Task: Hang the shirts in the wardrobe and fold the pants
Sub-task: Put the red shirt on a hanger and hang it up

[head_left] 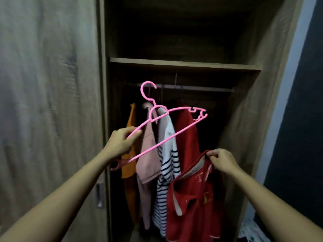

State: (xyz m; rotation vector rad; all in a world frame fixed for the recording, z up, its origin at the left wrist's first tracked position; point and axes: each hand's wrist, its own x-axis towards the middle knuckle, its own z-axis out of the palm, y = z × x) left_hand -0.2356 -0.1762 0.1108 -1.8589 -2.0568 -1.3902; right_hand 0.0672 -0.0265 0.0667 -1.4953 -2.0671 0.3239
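Note:
My left hand (122,142) grips a bare pink plastic hanger (167,117) by its left shoulder, holding it tilted in front of the open wardrobe. My right hand (222,160) pinches the collar of a red polo shirt (194,203), which dangles below it at the lower right. Behind them, on the wardrobe rail (192,88), hang an orange garment (130,165), a pink shirt (148,154), a navy-and-white striped shirt (167,172) and another red garment (185,133).
The wardrobe has a wooden shelf (183,64) above the rail and a closed door (49,102) with a metal handle (99,194) on the left. Patterned fabric (248,231) lies at the bottom right, beside a dark wall.

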